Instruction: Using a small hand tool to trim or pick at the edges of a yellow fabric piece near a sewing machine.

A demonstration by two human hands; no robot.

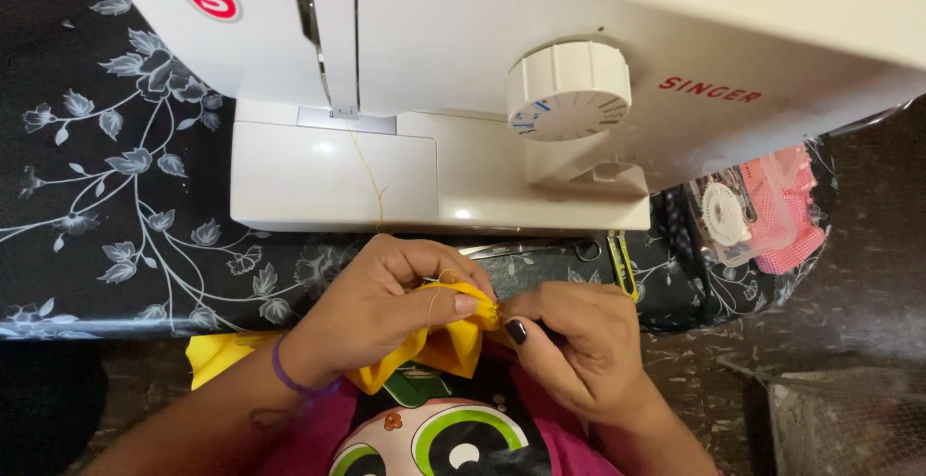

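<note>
Black floral-patterned desk carrying white sewing machine. Left hand closed, pinching folded yellow fabric at desk edge. Right hand closed at fabric corner, fingertips pinched; needle not discernible. Yellow thread hanging from machine.

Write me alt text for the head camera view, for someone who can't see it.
Two hands pinch a folded piece of yellow fabric between them: the left hand grips it and the right hand meets it at the fold. Behind them a white sewing machine stands on a black floral tablecloth, with scissors at its base.
</note>
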